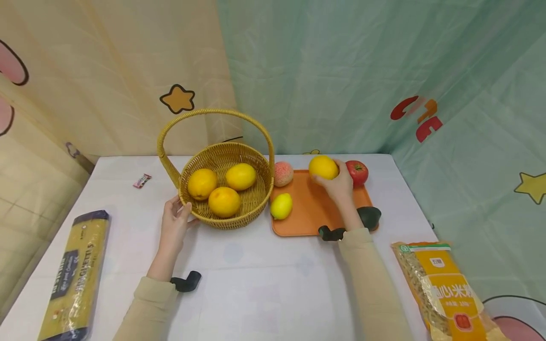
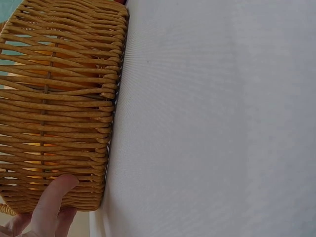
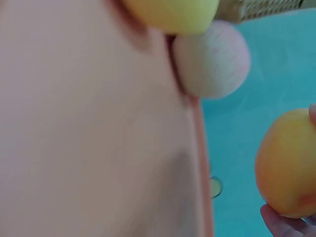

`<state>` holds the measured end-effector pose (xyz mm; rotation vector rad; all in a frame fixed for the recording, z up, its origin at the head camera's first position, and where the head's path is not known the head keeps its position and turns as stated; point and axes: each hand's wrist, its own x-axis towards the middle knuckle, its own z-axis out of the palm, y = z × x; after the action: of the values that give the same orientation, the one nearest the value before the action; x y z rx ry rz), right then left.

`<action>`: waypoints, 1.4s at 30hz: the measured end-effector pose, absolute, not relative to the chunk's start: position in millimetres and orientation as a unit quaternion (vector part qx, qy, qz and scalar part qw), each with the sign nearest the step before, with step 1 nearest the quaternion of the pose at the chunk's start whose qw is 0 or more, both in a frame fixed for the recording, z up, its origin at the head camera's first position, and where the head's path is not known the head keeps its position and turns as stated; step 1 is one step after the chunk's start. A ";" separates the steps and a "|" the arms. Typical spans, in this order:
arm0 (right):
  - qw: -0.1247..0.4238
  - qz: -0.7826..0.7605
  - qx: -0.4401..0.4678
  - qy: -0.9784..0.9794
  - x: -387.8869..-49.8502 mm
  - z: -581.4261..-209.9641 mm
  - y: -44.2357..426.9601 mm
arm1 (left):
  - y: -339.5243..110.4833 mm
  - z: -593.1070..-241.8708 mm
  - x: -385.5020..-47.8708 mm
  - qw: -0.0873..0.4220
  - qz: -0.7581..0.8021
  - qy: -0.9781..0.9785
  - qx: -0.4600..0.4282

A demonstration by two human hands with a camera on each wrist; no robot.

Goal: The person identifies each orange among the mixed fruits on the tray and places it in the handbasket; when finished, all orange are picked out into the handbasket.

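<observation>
My left hand (image 1: 174,225) is at the near left side of the wicker basket (image 1: 230,223), thumb near the rim; in the left wrist view a finger (image 2: 52,200) lies against the woven wall (image 2: 64,108). Several yellow fruits (image 1: 224,202) lie inside, under a tall arched handle. Over the far part of an orange tray (image 1: 307,210), my right hand (image 1: 341,187) grips a rounded yellow-orange fruit (image 1: 323,166), also visible in the right wrist view (image 3: 289,165). A lemon (image 1: 281,206), a peach (image 1: 283,174), a red apple (image 1: 357,173) and a dark green fruit (image 1: 369,218), partly hidden by the arm, surround it.
A pack of spaghetti (image 1: 78,274) lies along the table's left side. At the right edge is an orange-labelled food bag (image 1: 448,289). One small wrapped candy (image 1: 142,181) sits left of the basket. Patterned curtains (image 1: 341,71) hang behind the white table (image 1: 256,289).
</observation>
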<state>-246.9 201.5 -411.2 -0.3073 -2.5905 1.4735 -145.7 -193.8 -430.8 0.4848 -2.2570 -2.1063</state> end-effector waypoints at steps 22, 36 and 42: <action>-0.025 0.564 0.099 -0.820 -206.9 -362.8 123.0 | -193.7 -430.3 -145.4 0.010 -0.673 -0.723 0.156; -0.034 0.435 0.188 -0.880 -220.1 -383.7 76.4 | -192.5 -430.7 -144.5 0.008 -0.672 -0.724 0.157; -0.038 0.379 0.209 -0.900 -223.2 -389.1 66.9 | -193.0 -429.2 -144.5 0.008 -0.671 -0.723 0.160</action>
<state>-223.2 66.9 -389.1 0.6730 -2.9000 1.2220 -144.5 -193.0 -429.2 0.5008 -2.2613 -2.0986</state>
